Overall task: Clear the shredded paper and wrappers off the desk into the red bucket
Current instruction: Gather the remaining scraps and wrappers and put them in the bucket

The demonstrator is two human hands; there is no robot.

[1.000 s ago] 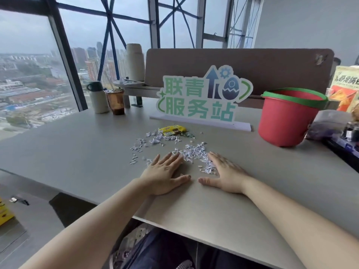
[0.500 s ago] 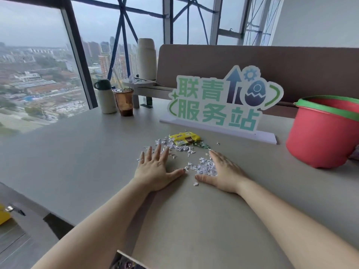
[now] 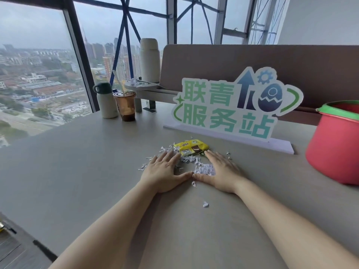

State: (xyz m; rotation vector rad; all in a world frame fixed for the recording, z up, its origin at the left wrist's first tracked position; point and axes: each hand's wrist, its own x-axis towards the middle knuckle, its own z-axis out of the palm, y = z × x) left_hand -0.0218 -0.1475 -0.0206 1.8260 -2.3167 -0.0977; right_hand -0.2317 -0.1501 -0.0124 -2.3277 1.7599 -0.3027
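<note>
Left grip [image 3: 165, 171], right grip [image 3: 221, 172] flat, fingers straight, penning shredded paper [image 3: 205, 169] beside yellow wrapper [image 3: 191, 148].
Risk, I judge: shreds slip past my thumbs, scatter over the bench [image 3: 77, 162].

Red bucket [image 3: 334, 148] at three o'clock runs off the right edge, only its left part showing, and its inside is out of sight. Shredded paper [image 3: 205, 169] lies partly under the right hand [image 3: 221, 172] and left hand [image 3: 165, 174]; how much is covered, can't tell. At twelve o'clock from them, the print on the yellow wrapper [image 3: 191, 148] is too small to read.
</note>
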